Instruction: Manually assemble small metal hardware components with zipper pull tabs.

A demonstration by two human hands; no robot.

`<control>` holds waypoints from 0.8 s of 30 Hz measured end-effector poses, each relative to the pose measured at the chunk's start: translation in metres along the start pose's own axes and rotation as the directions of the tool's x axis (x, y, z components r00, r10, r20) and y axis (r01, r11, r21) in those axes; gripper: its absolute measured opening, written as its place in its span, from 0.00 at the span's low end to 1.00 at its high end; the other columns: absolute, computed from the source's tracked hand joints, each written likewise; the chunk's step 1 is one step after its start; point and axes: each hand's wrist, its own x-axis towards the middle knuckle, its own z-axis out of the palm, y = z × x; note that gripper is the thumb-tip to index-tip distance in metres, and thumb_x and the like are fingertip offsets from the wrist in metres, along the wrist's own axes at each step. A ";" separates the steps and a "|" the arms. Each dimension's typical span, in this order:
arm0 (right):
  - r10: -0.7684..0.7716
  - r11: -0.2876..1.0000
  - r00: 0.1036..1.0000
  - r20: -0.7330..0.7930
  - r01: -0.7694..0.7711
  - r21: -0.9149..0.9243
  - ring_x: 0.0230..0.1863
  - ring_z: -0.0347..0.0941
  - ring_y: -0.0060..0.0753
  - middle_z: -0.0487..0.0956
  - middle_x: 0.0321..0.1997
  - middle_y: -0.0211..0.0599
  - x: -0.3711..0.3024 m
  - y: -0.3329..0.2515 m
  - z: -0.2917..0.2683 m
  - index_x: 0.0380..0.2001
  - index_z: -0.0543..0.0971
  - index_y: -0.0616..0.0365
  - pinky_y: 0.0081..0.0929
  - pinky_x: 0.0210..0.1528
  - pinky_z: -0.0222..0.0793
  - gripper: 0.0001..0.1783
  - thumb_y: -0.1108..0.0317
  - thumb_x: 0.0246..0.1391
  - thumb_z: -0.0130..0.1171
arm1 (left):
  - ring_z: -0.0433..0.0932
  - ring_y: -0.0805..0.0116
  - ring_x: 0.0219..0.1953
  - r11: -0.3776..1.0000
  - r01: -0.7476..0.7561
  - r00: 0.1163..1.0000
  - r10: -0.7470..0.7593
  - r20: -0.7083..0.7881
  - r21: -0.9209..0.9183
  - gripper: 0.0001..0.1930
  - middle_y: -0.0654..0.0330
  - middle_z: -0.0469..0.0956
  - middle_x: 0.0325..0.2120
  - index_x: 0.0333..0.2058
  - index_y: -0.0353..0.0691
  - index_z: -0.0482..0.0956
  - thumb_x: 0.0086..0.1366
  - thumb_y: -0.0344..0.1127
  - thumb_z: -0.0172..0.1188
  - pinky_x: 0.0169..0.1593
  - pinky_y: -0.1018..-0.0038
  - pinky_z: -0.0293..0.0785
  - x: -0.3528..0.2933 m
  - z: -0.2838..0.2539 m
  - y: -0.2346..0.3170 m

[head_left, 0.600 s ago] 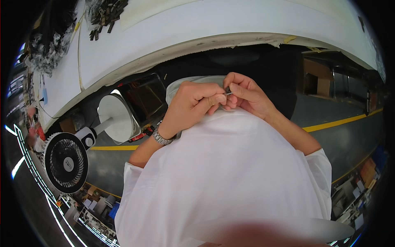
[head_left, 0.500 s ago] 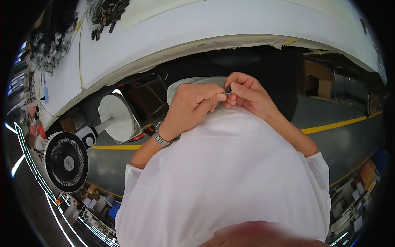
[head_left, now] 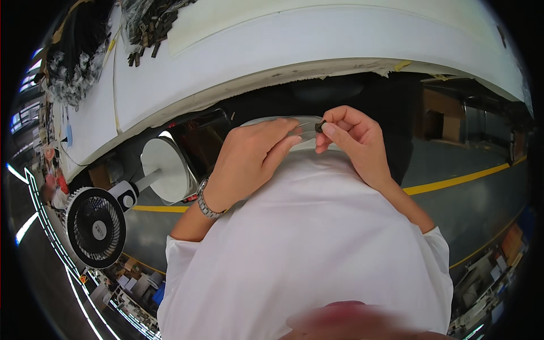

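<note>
My left hand (head_left: 249,156), with a metal watch (head_left: 207,199) on its wrist, is closed on a slim metal tool that looks like tweezers (head_left: 305,124). Two thin prongs stick out past the fingertips, apart from each other, toward the right. Between the thumb and fingers of my right hand (head_left: 356,139) is a small dark piece (head_left: 319,126), its kind too small to make out. The prong tips end close to this piece. Both hands are above my lap, in front of the table edge.
A white table (head_left: 243,48) spans the far side, with a pile of dark strips (head_left: 152,31) and clear plastic wrap (head_left: 71,73) at its left. On the left stands a black-and-white fan (head_left: 97,226). Cardboard boxes (head_left: 450,122) sit under the table at the right.
My hands have moved apart; the left has shifted left and the right to the right. The prongs and the dark piece now show in the gap between them.
</note>
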 end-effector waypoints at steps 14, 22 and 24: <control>-0.324 0.792 0.946 -0.009 0.266 -0.550 0.36 0.85 0.22 0.87 0.34 0.32 -0.008 0.001 0.009 0.38 0.82 0.64 0.20 0.43 0.78 0.07 0.78 0.57 0.69 | 0.79 0.55 0.22 0.903 -0.187 0.982 0.181 0.052 0.388 0.06 0.56 0.79 0.22 0.40 0.39 0.81 0.67 0.31 0.67 0.25 0.65 0.73 -0.001 0.005 0.010; -0.348 0.773 0.937 -0.003 0.285 -0.566 0.35 0.85 0.24 0.86 0.34 0.33 -0.009 0.004 0.008 0.38 0.82 0.63 0.21 0.43 0.79 0.08 0.78 0.55 0.70 | 0.79 0.55 0.22 0.922 -0.167 0.985 0.169 0.025 0.350 0.06 0.56 0.78 0.21 0.40 0.38 0.81 0.67 0.32 0.67 0.25 0.65 0.73 -0.003 0.005 0.012; -0.363 0.760 0.932 0.006 0.300 -0.577 0.35 0.85 0.24 0.86 0.33 0.33 -0.010 0.003 0.008 0.38 0.82 0.63 0.21 0.43 0.79 0.08 0.78 0.55 0.70 | 0.79 0.55 0.22 0.921 -0.177 0.983 0.181 0.021 0.348 0.07 0.56 0.78 0.21 0.40 0.38 0.81 0.67 0.32 0.67 0.25 0.64 0.73 -0.003 0.007 0.011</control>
